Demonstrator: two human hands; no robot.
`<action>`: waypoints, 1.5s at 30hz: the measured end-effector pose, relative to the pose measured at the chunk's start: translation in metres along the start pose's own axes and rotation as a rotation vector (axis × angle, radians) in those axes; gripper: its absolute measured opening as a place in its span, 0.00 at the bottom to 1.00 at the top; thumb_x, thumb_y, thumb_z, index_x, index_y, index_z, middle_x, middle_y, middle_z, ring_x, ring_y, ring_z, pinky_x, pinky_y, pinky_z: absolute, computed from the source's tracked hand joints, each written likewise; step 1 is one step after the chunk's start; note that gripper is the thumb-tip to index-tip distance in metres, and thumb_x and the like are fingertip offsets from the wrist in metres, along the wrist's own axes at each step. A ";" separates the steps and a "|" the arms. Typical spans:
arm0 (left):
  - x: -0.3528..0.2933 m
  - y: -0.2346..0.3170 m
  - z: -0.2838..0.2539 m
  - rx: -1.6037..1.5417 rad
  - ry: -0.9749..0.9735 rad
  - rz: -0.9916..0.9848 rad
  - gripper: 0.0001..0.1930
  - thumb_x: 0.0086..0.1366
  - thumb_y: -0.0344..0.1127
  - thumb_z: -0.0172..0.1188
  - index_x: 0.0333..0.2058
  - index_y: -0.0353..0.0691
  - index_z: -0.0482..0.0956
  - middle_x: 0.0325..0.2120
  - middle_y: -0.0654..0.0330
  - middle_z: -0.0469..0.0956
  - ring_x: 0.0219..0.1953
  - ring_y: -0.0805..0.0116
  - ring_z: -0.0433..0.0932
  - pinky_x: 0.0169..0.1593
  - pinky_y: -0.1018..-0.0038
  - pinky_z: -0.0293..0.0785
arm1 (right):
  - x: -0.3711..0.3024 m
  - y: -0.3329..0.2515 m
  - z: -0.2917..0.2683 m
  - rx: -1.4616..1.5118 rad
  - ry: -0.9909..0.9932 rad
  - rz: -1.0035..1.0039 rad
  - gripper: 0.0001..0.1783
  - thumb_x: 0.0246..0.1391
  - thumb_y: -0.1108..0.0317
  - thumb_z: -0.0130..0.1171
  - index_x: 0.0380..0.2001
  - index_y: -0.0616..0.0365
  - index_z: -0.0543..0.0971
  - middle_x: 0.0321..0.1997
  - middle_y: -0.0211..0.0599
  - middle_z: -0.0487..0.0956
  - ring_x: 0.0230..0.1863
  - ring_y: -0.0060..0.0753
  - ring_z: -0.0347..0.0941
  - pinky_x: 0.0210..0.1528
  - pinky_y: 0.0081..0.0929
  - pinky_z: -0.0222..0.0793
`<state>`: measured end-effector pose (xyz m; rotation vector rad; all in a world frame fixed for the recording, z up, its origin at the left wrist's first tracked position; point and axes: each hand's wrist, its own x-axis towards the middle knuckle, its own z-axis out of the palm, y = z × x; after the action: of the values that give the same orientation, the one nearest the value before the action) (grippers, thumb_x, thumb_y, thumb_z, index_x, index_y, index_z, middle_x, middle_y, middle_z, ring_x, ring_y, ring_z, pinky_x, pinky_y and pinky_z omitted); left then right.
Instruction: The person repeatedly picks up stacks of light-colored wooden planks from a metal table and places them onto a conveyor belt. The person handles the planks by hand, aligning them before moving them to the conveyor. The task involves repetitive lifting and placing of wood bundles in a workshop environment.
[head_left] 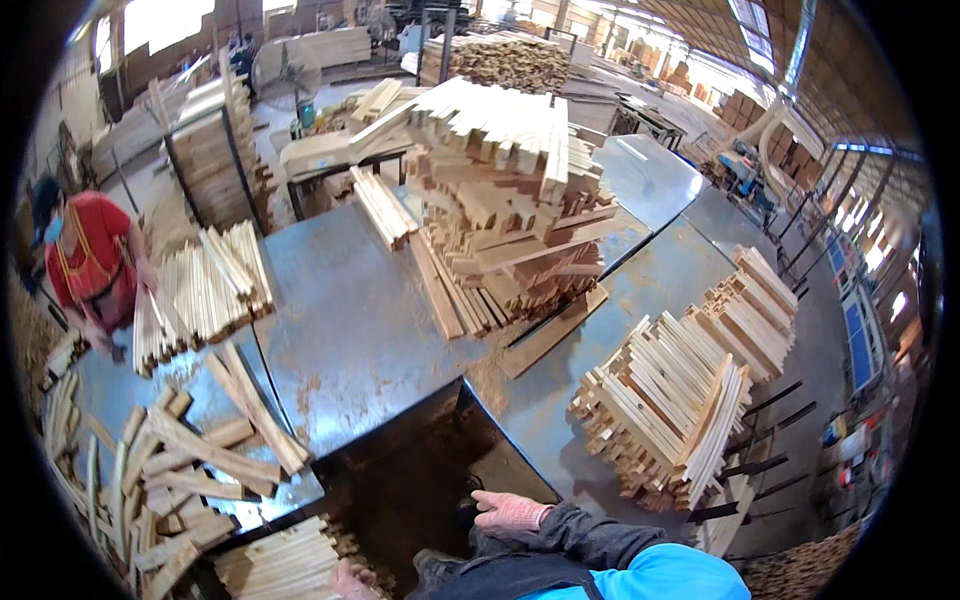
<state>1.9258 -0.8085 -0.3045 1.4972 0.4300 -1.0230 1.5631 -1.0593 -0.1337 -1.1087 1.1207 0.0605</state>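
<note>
My right hand (510, 511), in a pinkish knitted glove, hovers just in front of my body over the dark gap between the metal tables. Its fingers point left and look apart, with nothing plainly in them. My left hand (354, 579) is low at the bottom edge, beside the ends of a stack of pale wood strips (275, 560). Its fingers are mostly hidden, so whether it grips a strip cannot be made out.
A metal table (350, 330) spreads ahead, dusted with sawdust. A tall pile of wood strips (500, 190) stands on it. Stacked strips (665, 400) lie right, loose offcuts (200, 450) left. A person in red (90, 250) stands far left beside more strips (205, 290).
</note>
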 end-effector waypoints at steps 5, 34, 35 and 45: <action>-0.047 0.119 0.228 -0.074 -0.366 0.301 0.16 0.74 0.46 0.60 0.28 0.48 0.73 0.19 0.66 0.67 0.20 0.69 0.69 0.25 0.68 0.63 | 0.001 -0.053 -0.119 0.114 0.179 -0.238 0.50 0.67 0.52 0.68 0.81 0.64 0.56 0.77 0.59 0.71 0.76 0.46 0.68 0.75 0.37 0.65; -0.067 0.565 0.934 0.868 -1.368 0.304 0.34 0.79 0.63 0.54 0.71 0.46 0.68 0.43 0.53 0.83 0.38 0.60 0.88 0.34 0.63 0.89 | -0.012 -0.461 -0.449 0.729 0.686 -0.713 0.35 0.74 0.40 0.57 0.68 0.59 0.76 0.55 0.37 0.85 0.52 0.29 0.84 0.55 0.29 0.83; -0.070 0.559 0.937 0.854 -1.380 0.280 0.30 0.79 0.58 0.56 0.69 0.45 0.70 0.39 0.52 0.84 0.35 0.58 0.88 0.32 0.62 0.89 | -0.001 -0.456 -0.458 0.660 0.732 -0.706 0.35 0.73 0.42 0.60 0.68 0.61 0.76 0.57 0.38 0.85 0.54 0.29 0.83 0.57 0.28 0.81; -0.098 0.576 0.920 0.728 -1.291 0.196 0.28 0.68 0.51 0.67 0.58 0.37 0.75 0.34 0.50 0.83 0.26 0.61 0.84 0.26 0.63 0.84 | -0.026 -0.460 -0.451 0.697 0.632 -0.774 0.39 0.68 0.62 0.64 0.76 0.64 0.64 0.62 0.37 0.79 0.58 0.29 0.79 0.64 0.29 0.76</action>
<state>1.9930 -1.7649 0.2136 1.0981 -1.0699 -1.8199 1.4916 -1.6072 0.1984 -0.8562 1.0433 -1.2670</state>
